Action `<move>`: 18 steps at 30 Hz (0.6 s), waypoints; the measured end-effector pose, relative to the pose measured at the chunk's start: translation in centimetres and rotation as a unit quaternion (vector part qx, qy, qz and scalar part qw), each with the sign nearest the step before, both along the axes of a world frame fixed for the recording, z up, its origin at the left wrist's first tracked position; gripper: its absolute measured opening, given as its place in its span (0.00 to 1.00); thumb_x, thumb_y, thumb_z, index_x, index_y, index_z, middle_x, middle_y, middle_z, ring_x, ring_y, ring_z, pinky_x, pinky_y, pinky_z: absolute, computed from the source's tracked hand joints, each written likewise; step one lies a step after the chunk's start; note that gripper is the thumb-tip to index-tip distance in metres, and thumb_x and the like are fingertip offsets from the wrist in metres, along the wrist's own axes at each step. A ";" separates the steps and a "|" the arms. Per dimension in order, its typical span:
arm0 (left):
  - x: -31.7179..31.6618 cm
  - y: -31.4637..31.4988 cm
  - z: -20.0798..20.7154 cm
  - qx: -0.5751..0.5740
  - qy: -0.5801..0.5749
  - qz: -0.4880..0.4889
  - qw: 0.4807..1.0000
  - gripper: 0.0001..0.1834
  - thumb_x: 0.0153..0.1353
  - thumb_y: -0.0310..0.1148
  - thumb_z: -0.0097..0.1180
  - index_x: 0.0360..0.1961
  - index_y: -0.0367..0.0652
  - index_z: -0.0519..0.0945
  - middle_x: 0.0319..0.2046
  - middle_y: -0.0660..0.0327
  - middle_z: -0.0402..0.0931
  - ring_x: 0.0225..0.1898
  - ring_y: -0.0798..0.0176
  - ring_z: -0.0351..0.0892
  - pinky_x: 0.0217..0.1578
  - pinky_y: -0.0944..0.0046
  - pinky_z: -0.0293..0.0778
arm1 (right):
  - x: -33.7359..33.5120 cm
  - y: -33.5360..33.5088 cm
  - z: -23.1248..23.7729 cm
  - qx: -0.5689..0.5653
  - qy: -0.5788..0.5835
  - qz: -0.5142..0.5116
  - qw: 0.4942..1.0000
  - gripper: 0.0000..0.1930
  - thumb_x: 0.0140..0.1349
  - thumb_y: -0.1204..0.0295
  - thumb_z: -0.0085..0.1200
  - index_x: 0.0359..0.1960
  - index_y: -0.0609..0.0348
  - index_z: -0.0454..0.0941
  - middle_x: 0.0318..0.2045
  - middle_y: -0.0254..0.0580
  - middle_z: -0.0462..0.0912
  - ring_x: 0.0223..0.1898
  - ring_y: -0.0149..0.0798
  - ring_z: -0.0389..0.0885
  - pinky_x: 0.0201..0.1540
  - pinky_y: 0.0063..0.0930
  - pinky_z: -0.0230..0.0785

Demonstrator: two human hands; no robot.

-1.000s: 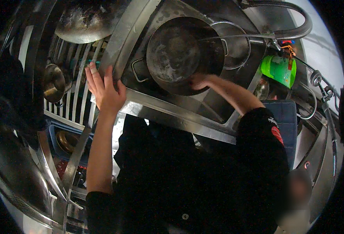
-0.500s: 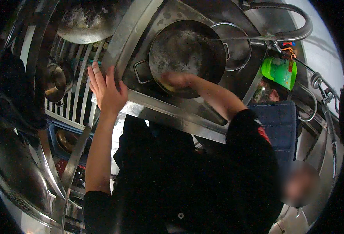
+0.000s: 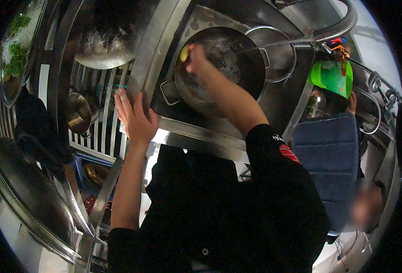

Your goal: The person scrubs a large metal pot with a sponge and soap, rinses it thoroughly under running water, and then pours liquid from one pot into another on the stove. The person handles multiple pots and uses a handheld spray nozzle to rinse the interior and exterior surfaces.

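A dark wok point(image 3: 219, 98) with two loop handles sits in the steel sink point(image 3: 280, 98), with wet, foamy patches on its inside. My right hand point(image 3: 195, 60) is closed on a yellow sponge point(image 3: 184, 53) and presses it against the wok's upper left wall; the hand is slightly blurred. A thin stream of water from the curved faucet point(image 3: 342, 28) runs into the wok. My left hand point(image 3: 137, 120) lies with fingers stretched at the sink's front left corner, holding nothing. Behind the wok's right side stands a round metal pan point(image 3: 280, 61) with a bright rim.
On the left, a slatted metal rack point(image 3: 101, 132) carries a small pot point(image 3: 80, 111) and a large metal bowl point(image 3: 103, 50). A green container point(image 3: 332, 77) stands right of the sink, above a dark blue crate point(image 3: 326, 145). Another person's hand point(image 3: 352, 103) shows beside the crate.
My right hand has moved the sponge from the wok's near wall up to its far left wall. The left hand stays at the sink edge. The whole view has shifted slightly.
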State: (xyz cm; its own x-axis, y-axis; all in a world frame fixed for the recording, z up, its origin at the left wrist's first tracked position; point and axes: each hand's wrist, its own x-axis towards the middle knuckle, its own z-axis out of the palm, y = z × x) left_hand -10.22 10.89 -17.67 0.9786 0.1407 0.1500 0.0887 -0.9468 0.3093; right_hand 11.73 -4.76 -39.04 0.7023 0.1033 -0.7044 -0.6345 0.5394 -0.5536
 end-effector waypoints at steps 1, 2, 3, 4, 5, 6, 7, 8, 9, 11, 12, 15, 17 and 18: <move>0.0 0.0 0.1 -0.004 -0.005 -0.002 1.000 0.27 0.49 0.32 0.52 0.53 0.37 0.69 0.65 0.39 0.44 0.66 0.33 0.42 0.58 0.37 0.49 | 2.2 -2.1 2.3 0.047 -0.009 -0.060 0.997 0.23 0.63 0.53 0.30 0.46 0.54 0.70 0.40 0.41 0.76 0.41 0.45 0.75 0.39 0.43 0.71; 0.1 0.0 0.2 -0.001 -0.011 -0.004 1.000 0.27 0.49 0.32 0.52 0.53 0.37 0.69 0.65 0.39 0.45 0.66 0.33 0.43 0.58 0.37 0.49 | 4.3 -4.3 4.4 0.090 0.001 -0.116 0.989 0.22 0.63 0.53 0.30 0.46 0.53 0.70 0.39 0.40 0.76 0.40 0.45 0.75 0.37 0.43 0.71; 0.3 -0.1 0.2 -0.001 -0.016 -0.009 1.000 0.27 0.49 0.32 0.52 0.53 0.37 0.69 0.65 0.39 0.45 0.65 0.33 0.43 0.58 0.37 0.50 | 5.6 -6.2 5.7 0.113 0.026 -0.143 0.983 0.21 0.63 0.54 0.30 0.46 0.52 0.70 0.38 0.39 0.76 0.38 0.44 0.74 0.35 0.43 0.70; 0.5 -0.1 0.2 -0.001 -0.021 -0.014 1.000 0.27 0.49 0.32 0.52 0.53 0.36 0.69 0.65 0.39 0.46 0.65 0.33 0.44 0.57 0.37 0.50 | 6.1 -6.1 5.0 0.095 0.047 -0.134 0.985 0.21 0.62 0.54 0.31 0.45 0.52 0.70 0.37 0.38 0.76 0.37 0.43 0.74 0.33 0.43 0.70; 0.4 -0.2 0.4 -0.007 -0.019 -0.015 1.000 0.27 0.49 0.32 0.52 0.52 0.36 0.69 0.64 0.39 0.47 0.65 0.32 0.44 0.57 0.37 0.50 | 5.0 -4.7 3.7 0.059 0.064 -0.089 0.992 0.20 0.62 0.54 0.31 0.45 0.51 0.70 0.36 0.37 0.76 0.36 0.43 0.73 0.31 0.43 0.70; 0.4 -0.1 0.2 -0.006 -0.016 -0.013 1.000 0.27 0.49 0.32 0.52 0.52 0.36 0.69 0.65 0.40 0.46 0.66 0.33 0.43 0.58 0.37 0.48 | 3.8 -2.7 3.5 0.006 0.061 -0.084 0.995 0.21 0.62 0.55 0.31 0.46 0.52 0.69 0.37 0.39 0.76 0.36 0.43 0.74 0.32 0.42 0.70; 0.3 0.0 -0.1 -0.007 -0.014 -0.011 1.000 0.27 0.49 0.32 0.52 0.52 0.35 0.69 0.65 0.42 0.46 0.66 0.35 0.42 0.59 0.37 0.47 | 1.9 -0.2 3.7 -0.050 0.062 -0.071 0.994 0.21 0.63 0.55 0.31 0.47 0.54 0.69 0.38 0.41 0.75 0.37 0.43 0.74 0.33 0.41 0.70; 0.0 -0.1 -0.1 -0.006 -0.010 -0.007 1.000 0.27 0.49 0.32 0.52 0.52 0.35 0.69 0.66 0.43 0.45 0.67 0.36 0.40 0.60 0.38 0.45 | 1.3 0.5 4.1 -0.066 0.068 -0.062 0.994 0.21 0.64 0.55 0.31 0.49 0.55 0.68 0.40 0.43 0.75 0.37 0.44 0.74 0.34 0.40 0.71; -0.1 -0.2 0.0 -0.008 -0.007 -0.008 1.000 0.27 0.49 0.32 0.52 0.52 0.35 0.69 0.66 0.42 0.45 0.66 0.35 0.41 0.59 0.37 0.47 | 2.1 -0.3 4.3 -0.049 0.056 -0.085 0.994 0.22 0.65 0.56 0.31 0.50 0.56 0.67 0.41 0.45 0.74 0.37 0.44 0.74 0.35 0.39 0.71; 0.2 -0.3 0.5 -0.006 -0.005 -0.016 1.000 0.26 0.49 0.31 0.51 0.52 0.36 0.69 0.65 0.40 0.45 0.65 0.32 0.43 0.58 0.36 0.49 | 5.1 -5.2 2.6 0.089 -0.054 -0.208 0.973 0.20 0.63 0.58 0.32 0.49 0.56 0.69 0.43 0.43 0.74 0.45 0.44 0.74 0.44 0.39 0.71; 0.5 -0.4 0.6 -0.006 -0.006 -0.024 1.000 0.26 0.49 0.31 0.51 0.52 0.36 0.69 0.65 0.40 0.45 0.65 0.32 0.43 0.58 0.35 0.49 | 6.3 -7.9 -1.4 0.103 -0.090 -0.234 0.963 0.20 0.64 0.58 0.32 0.49 0.57 0.68 0.44 0.44 0.74 0.46 0.44 0.74 0.47 0.39 0.70; 0.1 -0.2 0.2 -0.007 -0.005 -0.024 1.000 0.26 0.49 0.31 0.51 0.52 0.36 0.69 0.65 0.41 0.44 0.65 0.31 0.42 0.57 0.34 0.48 | 5.4 -7.3 -3.1 0.007 -0.189 -0.127 0.974 0.20 0.65 0.59 0.32 0.49 0.59 0.68 0.45 0.48 0.73 0.47 0.47 0.74 0.48 0.44 0.70; -0.1 -0.2 0.1 -0.004 -0.017 -0.023 1.000 0.26 0.49 0.31 0.51 0.52 0.34 0.69 0.65 0.42 0.45 0.66 0.33 0.42 0.59 0.36 0.46 | 1.8 -5.3 -1.4 -0.111 -0.245 0.004 0.963 0.21 0.65 0.59 0.33 0.49 0.61 0.68 0.46 0.50 0.73 0.45 0.50 0.74 0.45 0.49 0.70; 0.1 -0.1 0.1 -0.003 -0.025 -0.022 0.999 0.26 0.49 0.31 0.51 0.52 0.33 0.69 0.66 0.42 0.46 0.66 0.34 0.42 0.61 0.38 0.45 | 0.7 -4.4 -0.3 -0.168 -0.272 0.070 0.945 0.21 0.65 0.58 0.33 0.49 0.61 0.67 0.46 0.51 0.73 0.45 0.51 0.74 0.44 0.52 0.71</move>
